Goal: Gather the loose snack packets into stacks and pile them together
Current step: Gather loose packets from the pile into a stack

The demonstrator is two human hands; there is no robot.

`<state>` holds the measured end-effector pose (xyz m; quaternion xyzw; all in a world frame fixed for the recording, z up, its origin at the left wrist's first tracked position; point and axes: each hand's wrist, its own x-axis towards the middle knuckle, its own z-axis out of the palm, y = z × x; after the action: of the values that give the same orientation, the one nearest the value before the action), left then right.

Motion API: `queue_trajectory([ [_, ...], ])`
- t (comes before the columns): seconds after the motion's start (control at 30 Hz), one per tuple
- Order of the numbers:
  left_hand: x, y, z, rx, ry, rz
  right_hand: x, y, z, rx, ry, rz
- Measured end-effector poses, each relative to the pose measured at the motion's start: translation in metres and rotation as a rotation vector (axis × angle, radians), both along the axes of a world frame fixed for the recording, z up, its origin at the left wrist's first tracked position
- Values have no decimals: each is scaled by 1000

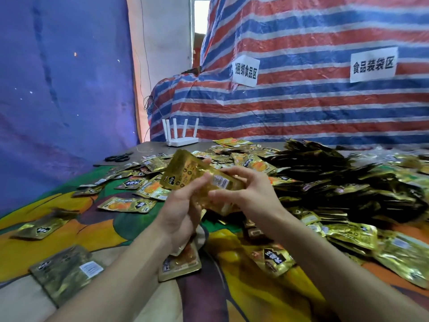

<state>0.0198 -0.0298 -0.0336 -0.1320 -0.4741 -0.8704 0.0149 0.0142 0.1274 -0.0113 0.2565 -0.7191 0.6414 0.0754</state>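
A stack of gold foil snack packets (185, 173) is held up above the table between both hands. My left hand (183, 205) grips it from below and the near side. My right hand (246, 189) clasps its right end, fingers curled over the top. Loose gold packets (127, 204) lie scattered over the colourful tablecloth (97, 231), one packet (180, 263) lying under my left wrist. A big heap of packets (325, 180) fills the right side of the table.
A white router (182, 133) with several antennas stands at the table's far edge, black scissors (118, 157) to its left. A striped tarp (301, 94) with two paper signs rises behind the table; a blue sheet (58, 89) hangs on the left.
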Motion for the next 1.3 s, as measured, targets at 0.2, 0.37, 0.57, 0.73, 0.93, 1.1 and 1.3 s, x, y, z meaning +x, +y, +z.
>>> queue_trajectory([
  [0.2, 2, 2, 0, -135, -3, 119, -21, 53, 26, -35, 330, -389],
  [0.37, 1, 2, -1, -218, -1, 222, -44, 76, 9, 378, 266, -694],
  [0.57, -3, -1, -10, -383, 22, 369, -35, 70, 7, 463, 138, -760],
  [0.73, -2, 14, -20, -772, 265, 532, -27, 64, 12, 417, 201, -805],
  [0.93, -7, -19, 23, -1131, 263, 577, -22, 21, 26, 440, 451, -592],
  [1.1, -28, -95, 42, -1964, 170, 531, -40, -39, 37, 901, 360, -251],
  [1.3, -76, -154, 23, -2063, 36, 408, -98, -93, 35, 1300, 176, -126],
])
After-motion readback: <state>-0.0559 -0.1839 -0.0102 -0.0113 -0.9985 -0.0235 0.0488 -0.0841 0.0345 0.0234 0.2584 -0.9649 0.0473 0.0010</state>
